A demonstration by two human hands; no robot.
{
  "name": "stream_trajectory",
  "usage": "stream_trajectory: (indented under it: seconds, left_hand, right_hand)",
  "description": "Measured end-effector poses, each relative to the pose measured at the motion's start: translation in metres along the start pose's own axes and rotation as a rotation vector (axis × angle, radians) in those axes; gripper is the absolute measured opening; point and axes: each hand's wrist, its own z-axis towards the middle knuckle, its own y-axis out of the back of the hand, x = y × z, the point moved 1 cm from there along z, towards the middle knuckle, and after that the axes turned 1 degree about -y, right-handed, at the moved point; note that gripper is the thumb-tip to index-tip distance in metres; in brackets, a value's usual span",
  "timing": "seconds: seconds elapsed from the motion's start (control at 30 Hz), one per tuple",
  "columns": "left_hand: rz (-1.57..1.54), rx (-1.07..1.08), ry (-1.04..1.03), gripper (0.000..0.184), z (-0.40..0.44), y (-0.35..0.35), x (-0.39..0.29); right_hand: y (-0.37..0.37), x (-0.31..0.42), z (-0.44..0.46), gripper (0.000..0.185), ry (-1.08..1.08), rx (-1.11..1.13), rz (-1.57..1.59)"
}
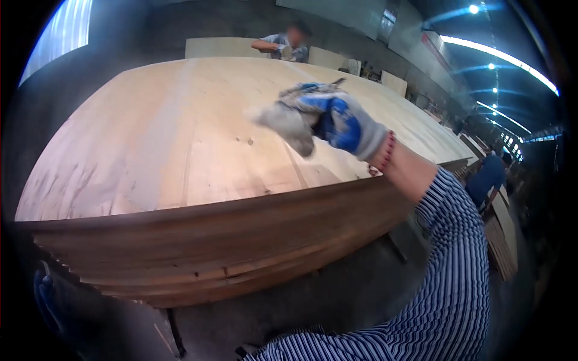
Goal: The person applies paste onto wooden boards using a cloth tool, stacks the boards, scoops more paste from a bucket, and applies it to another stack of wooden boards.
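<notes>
Over the top sheet of a large wood-panel stack (223,162) is my right hand (331,120), in a grey and blue glove. Its fingers are bent together around something blurred, with a thin dark edge showing above the knuckles; I cannot make out what it is. A red bead bracelet and a striped sleeve are on that arm. In the dark lower left corner, beside the stack's lower edge, my left hand (47,296) shows partly in a blue glove. Shadow hides the set of its fingers and anything in them.
A person (289,45) stands beyond the stack's far edge, near upright pale boards (220,47). Another person in dark blue (486,177) bends at the right, by more stacked panels (501,234). Dark floor (355,289) shows below the near edge.
</notes>
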Motion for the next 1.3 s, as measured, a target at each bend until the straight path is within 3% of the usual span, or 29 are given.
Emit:
stream_trajectory:
  seconds: [0.07, 0.1, 0.13, 0.17, 0.23, 0.27, 0.33, 0.4, 0.47, 0.53, 0.6, 0.63, 0.67, 0.73, 0.77, 0.87, 0.9, 1.1, 1.17, 1.2, 1.23, 1.3]
  left_hand:
    - [-0.018, -0.044, 0.039, 0.045, -0.021, 0.012, -0.023]
    - [0.001, -0.056, 0.041, 0.045, -0.026, 0.013, -0.039]
    - [0.234, -0.064, -0.086, 0.043, -0.024, 0.003, -0.070]
    - [0.252, -0.067, -0.084, 0.043, -0.017, 0.006, -0.082]
    - [0.501, -0.117, -0.313, 0.036, 0.007, 0.016, -0.094]
    - [0.625, -0.138, -0.428, 0.033, 0.018, 0.023, -0.093]
    - [0.707, -0.127, -0.418, 0.032, 0.025, 0.030, -0.089]
    - [0.857, -0.104, -0.411, 0.030, 0.019, 0.037, -0.091]
    - [1.006, -0.079, -0.402, 0.029, 0.010, 0.048, -0.091]
    - [1.113, -0.086, -0.381, 0.028, 0.005, 0.067, -0.087]
    - [1.071, -0.145, -0.484, 0.027, 0.016, 0.074, -0.064]
    - [0.554, -0.259, -0.187, 0.027, 0.020, 0.077, -0.039]
    - [0.570, -0.271, -0.178, 0.027, 0.025, 0.081, -0.031]
    - [-0.005, -0.321, 0.066, 0.032, 0.054, 0.077, -0.014]
    - [-0.069, -0.304, 0.096, 0.034, 0.063, 0.077, -0.009]
    - [-0.139, -0.353, 0.099, 0.035, 0.079, 0.088, 0.028]
    - [0.171, -0.335, -0.109, 0.036, 0.082, 0.093, 0.036]
    - [0.257, -0.318, -0.152, 0.036, 0.086, 0.143, 0.084]
    - [0.338, -0.299, -0.168, 0.035, 0.082, 0.156, 0.096]
    - [0.378, -0.291, -0.177, 0.034, 0.080, 0.163, 0.102]
    - [0.337, -0.296, -0.124, 0.033, 0.078, 0.166, 0.110]
    - [0.103, -0.273, 0.038, 0.032, 0.071, 0.185, 0.130]
  right_hand:
    - [0.023, -0.014, 0.023, 0.030, -0.098, 0.070, 0.134]
    - [0.024, -0.024, 0.039, 0.026, -0.096, -0.089, -0.121]
    - [0.022, -0.032, 0.060, 0.022, -0.089, -0.249, -0.375]
    - [0.018, -0.038, 0.092, 0.022, -0.090, -0.236, -0.363]
    - [-0.004, -0.037, 0.156, 0.015, -0.006, -0.180, -0.716]
    - [-0.016, -0.033, 0.169, 0.015, -0.005, -0.167, -0.703]
    - [-0.049, -0.003, 0.153, 0.012, 0.075, -0.072, -0.932]
    - [-0.033, -0.012, 0.145, 0.027, -0.014, 0.175, -0.831]
    - [-0.045, -0.009, 0.096, 0.026, 0.050, 0.294, -0.721]
    - [-0.072, 0.004, 0.053, 0.029, -0.114, 0.336, -0.640]
    - [-0.103, 0.015, 0.016, 0.034, -0.277, 0.324, -0.364]
    - [-0.107, 0.008, 0.006, 0.037, -0.237, 0.332, -0.280]
    - [-0.122, 0.006, -0.001, 0.037, -0.176, 0.311, -0.269]
    - [-0.146, 0.003, -0.002, 0.037, -0.088, 0.176, -0.195]
    - [-0.159, 0.000, 0.007, 0.037, -0.057, 0.094, -0.135]
    - [-0.195, -0.012, 0.056, 0.031, 0.067, -0.096, -0.084]
    - [-0.204, -0.014, 0.076, 0.031, 0.059, -0.045, -0.033]
    - [-0.231, -0.048, 0.200, 0.027, 0.188, 0.050, 0.161]
    - [-0.230, -0.074, 0.246, 0.021, -0.019, 0.335, 0.253]
    - [-0.231, -0.096, 0.267, 0.016, -0.061, 0.066, 0.148]
    - [-0.261, -0.096, 0.267, 0.012, -0.022, -0.219, -0.417]
    - [-0.197, -0.154, 0.372, 0.016, 0.112, -0.287, -0.592]
